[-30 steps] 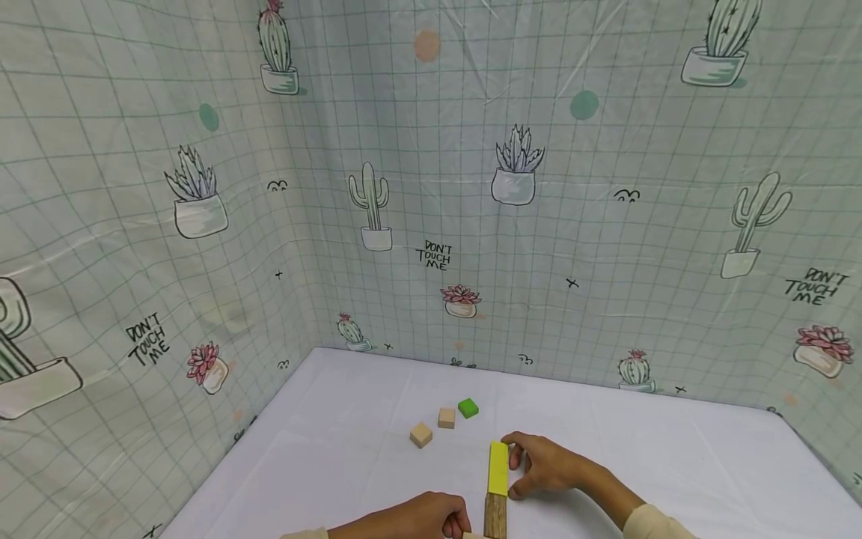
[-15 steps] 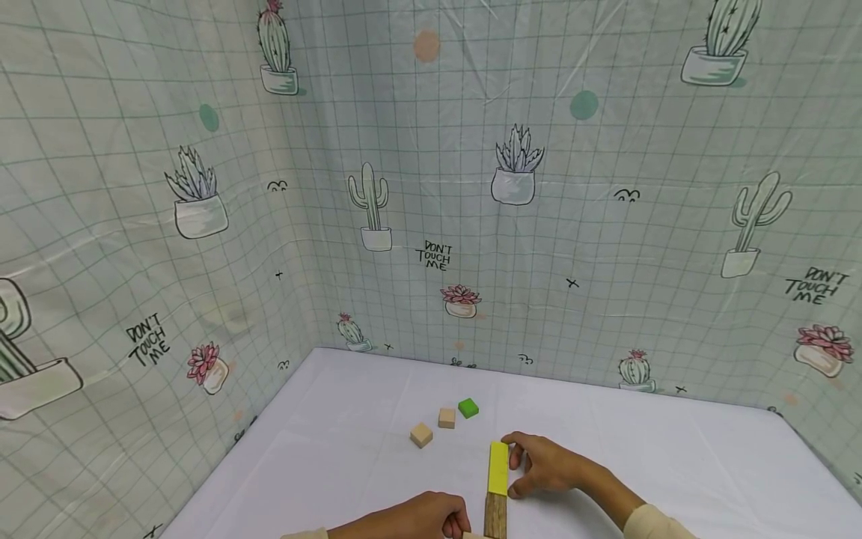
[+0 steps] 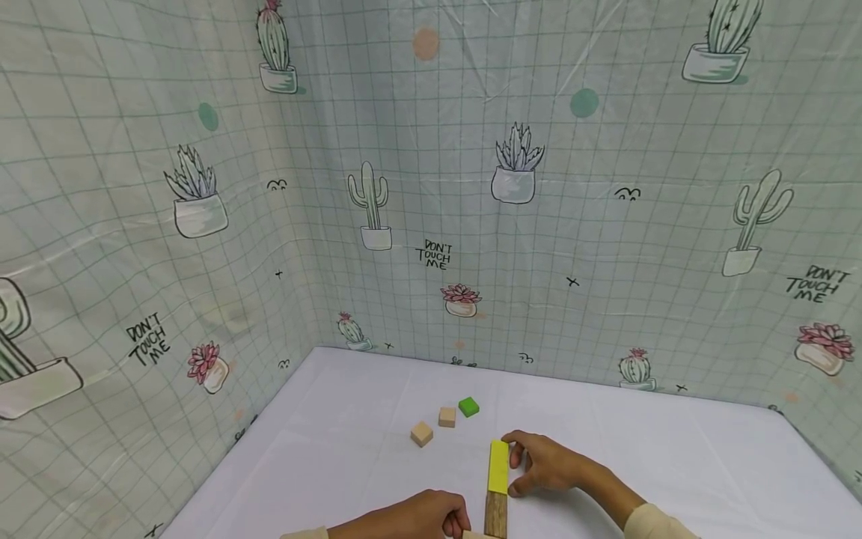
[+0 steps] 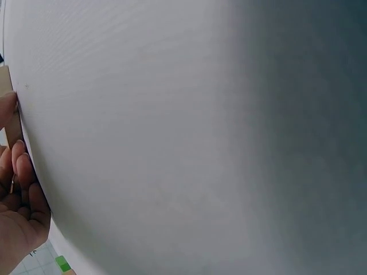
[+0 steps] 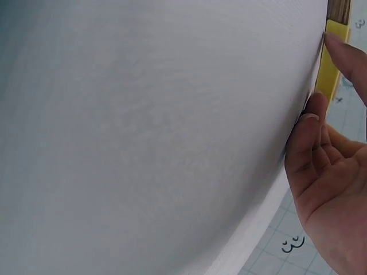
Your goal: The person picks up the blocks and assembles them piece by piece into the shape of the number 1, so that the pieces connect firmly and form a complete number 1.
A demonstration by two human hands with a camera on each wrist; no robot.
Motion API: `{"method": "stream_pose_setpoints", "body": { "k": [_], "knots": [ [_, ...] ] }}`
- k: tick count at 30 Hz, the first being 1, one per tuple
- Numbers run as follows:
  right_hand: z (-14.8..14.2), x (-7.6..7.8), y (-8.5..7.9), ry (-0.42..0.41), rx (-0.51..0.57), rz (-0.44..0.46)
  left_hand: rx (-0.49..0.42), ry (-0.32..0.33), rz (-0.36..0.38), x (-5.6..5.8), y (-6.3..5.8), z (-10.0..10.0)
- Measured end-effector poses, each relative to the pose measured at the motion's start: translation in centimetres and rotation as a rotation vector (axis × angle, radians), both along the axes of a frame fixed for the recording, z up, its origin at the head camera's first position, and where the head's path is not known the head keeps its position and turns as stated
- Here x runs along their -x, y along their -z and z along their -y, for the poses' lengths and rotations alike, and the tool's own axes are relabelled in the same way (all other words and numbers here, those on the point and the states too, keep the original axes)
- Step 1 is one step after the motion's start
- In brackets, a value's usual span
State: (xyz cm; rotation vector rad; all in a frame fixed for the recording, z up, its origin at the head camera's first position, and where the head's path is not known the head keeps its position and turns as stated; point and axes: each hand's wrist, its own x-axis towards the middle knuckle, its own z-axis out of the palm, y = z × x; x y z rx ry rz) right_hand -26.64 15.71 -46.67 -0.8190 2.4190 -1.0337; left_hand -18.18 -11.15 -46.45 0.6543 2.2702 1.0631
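Observation:
A yellow block [image 3: 498,466] lies lengthwise on the white table, its near end against a dark brown wooden block [image 3: 495,513]. My right hand [image 3: 547,466] is at the yellow block's right side, index finger curled at the far end and thumb by the near end. The right wrist view shows the thumb [image 5: 344,54] against the yellow block [image 5: 328,71]. At the bottom edge of the head view, my left hand [image 3: 431,516] holds a pale wooden block [image 3: 474,535], mostly cut off there. In the left wrist view, thumb and fingers frame this pale block [image 4: 6,83].
Two pale wooden cubes, a nearer one [image 3: 421,434] and a farther one [image 3: 447,417], stand beyond the hands to the left. Beside them lies a green block [image 3: 468,406]. A cactus-print curtain [image 3: 431,187] surrounds the table's [image 3: 350,419] back and left sides.
Both hands and all the blocks keep their places. Only the head view has shifted very slightly.

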Motion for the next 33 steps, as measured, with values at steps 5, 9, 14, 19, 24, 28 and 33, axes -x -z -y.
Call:
{"method": "stream_pose_setpoints", "body": {
  "k": [5,9,14,19,24,28,33],
  "knots": [
    [0.08,-0.03,-0.15,-0.008,0.003,0.005,-0.006,0.007,-0.008,0.02,0.14,0.07],
    [0.12,0.03,-0.24,-0.014,-0.001,0.006,-0.025,0.002,-0.019,0.03,0.17,0.04],
    [0.21,0.07,-0.33,-0.004,-0.017,0.007,-0.026,0.000,-0.024,0.05,0.23,0.04],
    [0.14,0.03,-0.19,0.003,-0.009,0.025,-0.019,-0.003,-0.024,0.02,0.26,-0.01],
    [0.09,0.17,0.02,-0.006,-0.003,0.024,-0.017,-0.006,-0.020,0.03,0.26,-0.01],
    [0.06,0.27,0.02,-0.011,-0.004,0.019,-0.015,-0.016,-0.004,0.05,0.30,0.00],
    [0.00,0.23,-0.02,-0.012,-0.003,0.017,-0.007,-0.015,0.003,0.02,0.06,-0.06]
  ]
}}
